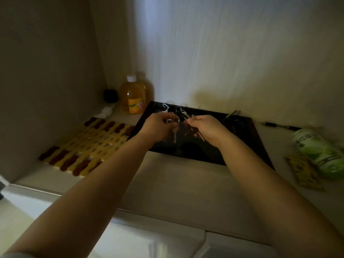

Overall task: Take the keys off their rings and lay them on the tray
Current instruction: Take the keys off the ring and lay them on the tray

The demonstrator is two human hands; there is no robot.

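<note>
- Now your left hand (158,125) and your right hand (204,127) are together above the dark tray (247,146), so that a key which comes free drops on the tray and not on the counter (176,183).
- Your left hand is closed around a key ring (172,116); the fingers pinch it near the top of the hand, I think to keep it steady while the other hand works.
- A silver key (174,135) hangs from this ring. Its long axis is almost vertical and the tip points down toward the tray.
- Your right hand is closed narrow on a second bunch of keys (195,133). One thin key sticks out under the hand, with the tip down and to the right.
- Whether both hands hold one connected bunch or two apart, I cannot tell; the light is weak and the metal is blurred.
- At the far edge of the tray some keys with white and black heads (175,110) show above your hands. If they lie flat there or belong to the held bunch is not clear.
- More dark keys (233,121) lie in the far right part of the tray.
- My judgement: the work is only partly done, because keys are on the ring yet.
</note>
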